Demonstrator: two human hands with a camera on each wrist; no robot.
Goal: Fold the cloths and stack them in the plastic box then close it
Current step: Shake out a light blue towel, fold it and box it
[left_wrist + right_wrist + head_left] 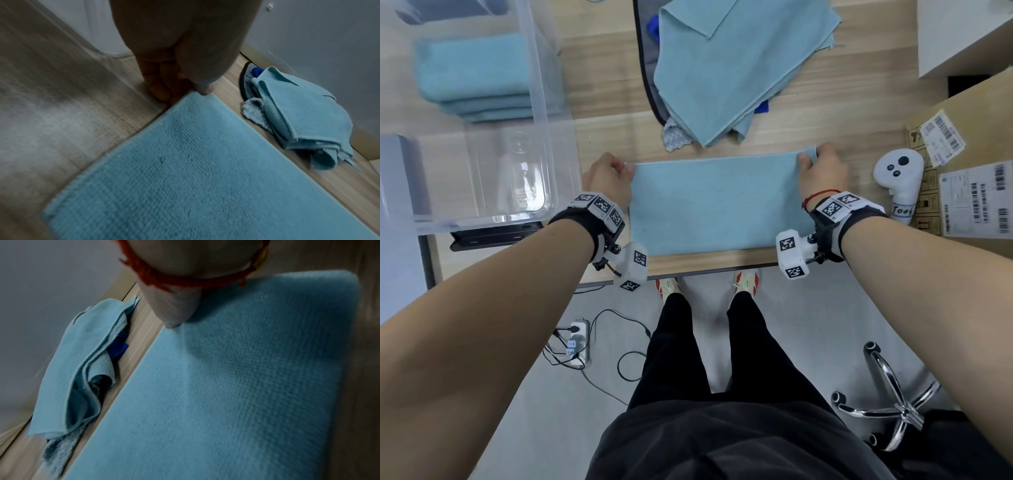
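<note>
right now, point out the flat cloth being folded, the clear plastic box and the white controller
flat light-blue cloth (717,205), head view, centre of its top face
clear plastic box (541,82), head view, right wall
white handheld controller (897,171), head view, round head

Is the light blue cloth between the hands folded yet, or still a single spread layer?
Cannot tell for sure. The light blue cloth lies flat as a wide rectangle on the wooden table, each far corner pinched by left hand and right hand.

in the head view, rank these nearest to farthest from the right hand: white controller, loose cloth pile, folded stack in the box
From the right hand:
1. white controller, just to its right.
2. loose cloth pile, beyond it, up the table.
3. folded stack, far left inside the plastic box.
</note>
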